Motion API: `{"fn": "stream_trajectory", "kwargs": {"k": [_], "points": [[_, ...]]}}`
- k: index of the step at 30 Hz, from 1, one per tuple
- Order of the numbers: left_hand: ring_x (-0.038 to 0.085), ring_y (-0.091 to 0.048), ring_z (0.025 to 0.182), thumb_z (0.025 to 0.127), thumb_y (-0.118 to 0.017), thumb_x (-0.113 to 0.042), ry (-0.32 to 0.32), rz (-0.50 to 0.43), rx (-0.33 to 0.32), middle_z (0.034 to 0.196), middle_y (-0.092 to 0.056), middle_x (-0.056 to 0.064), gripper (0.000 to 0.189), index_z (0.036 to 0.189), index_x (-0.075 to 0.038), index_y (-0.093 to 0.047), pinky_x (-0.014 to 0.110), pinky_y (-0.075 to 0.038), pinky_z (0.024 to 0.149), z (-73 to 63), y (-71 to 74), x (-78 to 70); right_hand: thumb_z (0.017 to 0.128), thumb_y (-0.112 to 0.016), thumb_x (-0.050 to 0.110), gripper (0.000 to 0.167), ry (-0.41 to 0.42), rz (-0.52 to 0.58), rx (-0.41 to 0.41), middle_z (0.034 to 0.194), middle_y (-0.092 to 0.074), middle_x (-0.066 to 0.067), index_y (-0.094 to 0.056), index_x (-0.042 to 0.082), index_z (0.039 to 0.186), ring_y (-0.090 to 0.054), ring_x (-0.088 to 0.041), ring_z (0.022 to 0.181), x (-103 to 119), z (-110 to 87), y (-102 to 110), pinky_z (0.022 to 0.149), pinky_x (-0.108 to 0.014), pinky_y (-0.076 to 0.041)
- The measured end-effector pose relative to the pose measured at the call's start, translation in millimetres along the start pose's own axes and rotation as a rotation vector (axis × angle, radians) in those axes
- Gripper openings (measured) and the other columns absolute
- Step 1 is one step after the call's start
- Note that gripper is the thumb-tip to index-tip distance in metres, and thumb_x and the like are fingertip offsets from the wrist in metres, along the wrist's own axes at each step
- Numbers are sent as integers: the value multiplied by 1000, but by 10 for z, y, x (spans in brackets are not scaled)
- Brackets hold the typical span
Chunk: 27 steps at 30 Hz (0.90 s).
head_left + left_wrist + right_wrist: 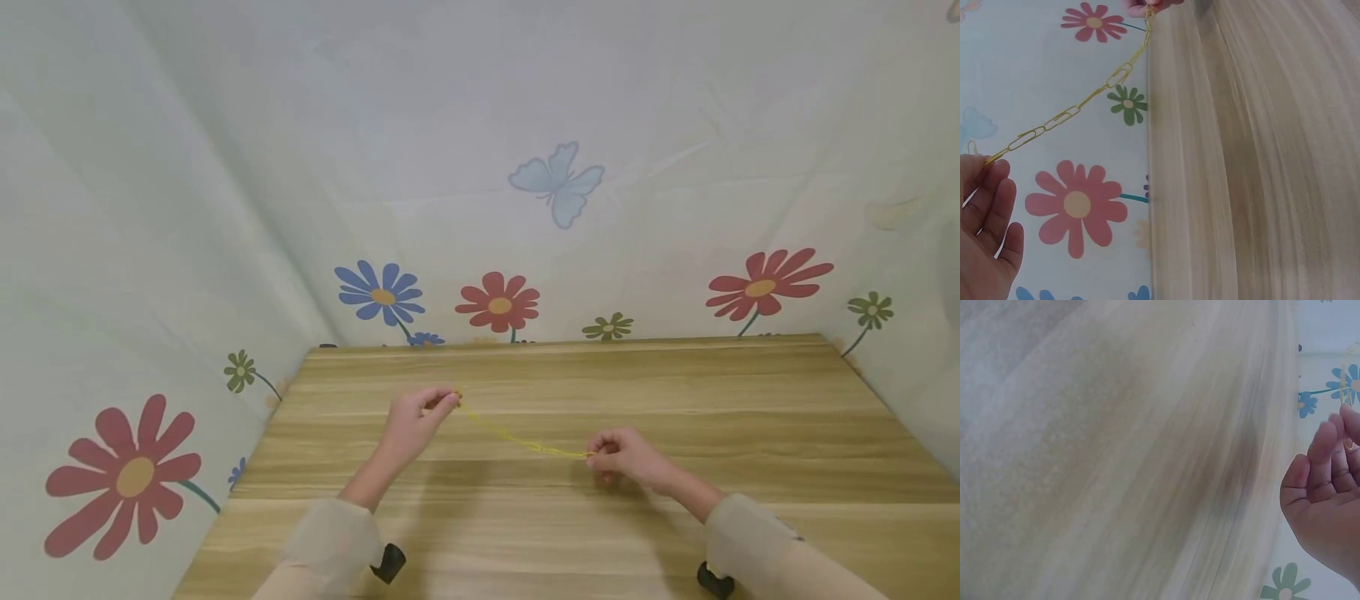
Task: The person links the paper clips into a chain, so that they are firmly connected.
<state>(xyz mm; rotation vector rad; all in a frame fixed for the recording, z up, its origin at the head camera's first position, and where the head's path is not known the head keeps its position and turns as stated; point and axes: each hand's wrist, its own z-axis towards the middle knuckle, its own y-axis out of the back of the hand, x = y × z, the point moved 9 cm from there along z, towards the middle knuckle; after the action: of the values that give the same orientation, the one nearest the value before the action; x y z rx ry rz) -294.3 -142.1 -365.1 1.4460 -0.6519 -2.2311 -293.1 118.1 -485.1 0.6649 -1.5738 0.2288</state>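
Note:
A chain of several linked yellow paper clips (1063,116) hangs in a shallow curve between my two hands, above the table. My left hand (415,423) pinches one end between thumb and index finger; in the left wrist view, the other fingers of that hand (988,219) are loosely bent. The opposite end is pinched by my right hand (628,457), lower and nearer to me in the head view. At the right edge of the right wrist view, a yellow clip (1349,440) shows at the fingertips of the right hand (1329,487).
A wood-grain table (510,525) lies under both hands. Behind it and at its sides hangs a pale curtain (420,167) printed with flowers and a butterfly. Black wrist devices sit by the left cuff (388,563) and the right cuff (715,581).

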Motion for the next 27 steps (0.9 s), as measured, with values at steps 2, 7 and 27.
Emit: {"fn": "stream_trajectory", "kwargs": {"k": [2, 7, 27], "points": [[12, -61, 76, 86, -56, -22, 5, -2, 7, 82, -68, 1, 17, 90, -9, -68, 20, -48, 65, -17, -40, 16, 80, -60, 6, 16, 5, -26, -26, 69, -54, 0, -53, -8, 85, -51, -9, 63, 29, -6, 25, 55, -25, -47], [14, -62, 79, 86, -56, -25, 6, -10, 45, 83, -69, 0, 20, 91, -10, -68, 21, -48, 67, -68, -175, 29, 79, -62, 8, 18, 33, -85, -70, 73, -51, 1, -55, -7, 85, -45, -8, 66, 87, -5, 58, 56, -21, -41], [14, -60, 82, 88, -52, -30, -44, 38, 173, 89, -68, 1, 27, 94, -9, -67, 23, -48, 70, -243, -663, -4, 78, -57, 1, 20, 81, 27, -24, 91, -60, -23, -39, 7, 71, -59, -23, 89, 145, 70, -69, 70, -29, -47]]}}
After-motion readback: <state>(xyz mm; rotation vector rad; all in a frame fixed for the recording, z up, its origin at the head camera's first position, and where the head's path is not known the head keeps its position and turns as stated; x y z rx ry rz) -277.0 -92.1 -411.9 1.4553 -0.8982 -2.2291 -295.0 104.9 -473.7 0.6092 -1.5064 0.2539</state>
